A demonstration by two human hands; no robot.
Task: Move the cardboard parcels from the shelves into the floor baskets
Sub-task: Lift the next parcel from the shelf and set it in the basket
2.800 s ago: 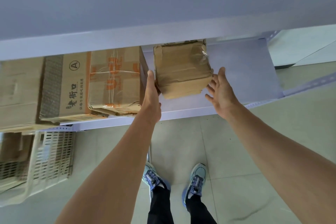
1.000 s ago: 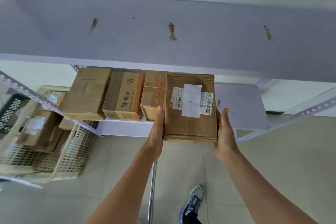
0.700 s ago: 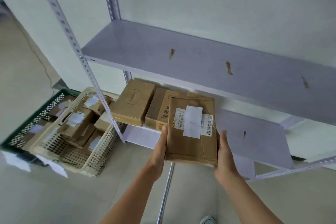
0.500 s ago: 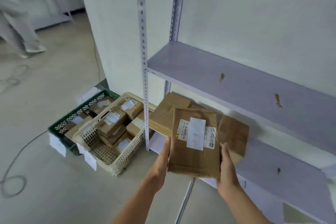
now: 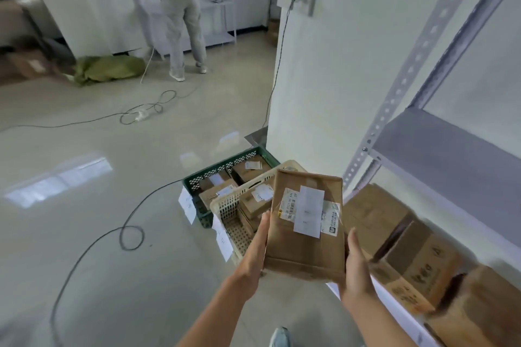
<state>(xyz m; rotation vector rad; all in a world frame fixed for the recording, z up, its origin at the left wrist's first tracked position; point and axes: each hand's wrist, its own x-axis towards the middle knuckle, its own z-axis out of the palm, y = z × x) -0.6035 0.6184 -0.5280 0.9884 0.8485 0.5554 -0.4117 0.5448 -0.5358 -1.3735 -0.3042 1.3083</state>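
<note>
The grip is two-handed and clamped on one parcel (image 5: 306, 245): the left hand (image 5: 257, 246) presses flat along its left edge with fingers straight, while the right hand (image 5: 355, 267) bears on the right edge with the thumb running up it, its fingers hidden beneath, so I cannot tell whether they curl. The parcel is in the air, clear of any shelf, tilted with its labels (image 5: 308, 211) facing up. Just past it, at 11 o'clock, the cream basket (image 5: 225, 207) stands on the floor with several parcels already inside, and touching it further along at 11 o'clock is the green basket (image 5: 222, 167), also part filled. At 3 o'clock the lower shelf (image 5: 400, 310) carries a row of boxes (image 5: 375, 214) not yet moved; the grey shelf (image 5: 439, 155) above them shows nothing on it. A black cable (image 5: 128, 235) loops across the floor at 9 o'clock, and another person (image 5: 180, 8) stands far off at 11 o'clock, back turned. The step in hand looks like the carry from shelf to basket. The next move probably calls for lowering the parcel over the cream basket's near rim, finding a gap among those inside, and parting the hands only once it rests. The boxes on the shelf suggest several trips remain.
</note>
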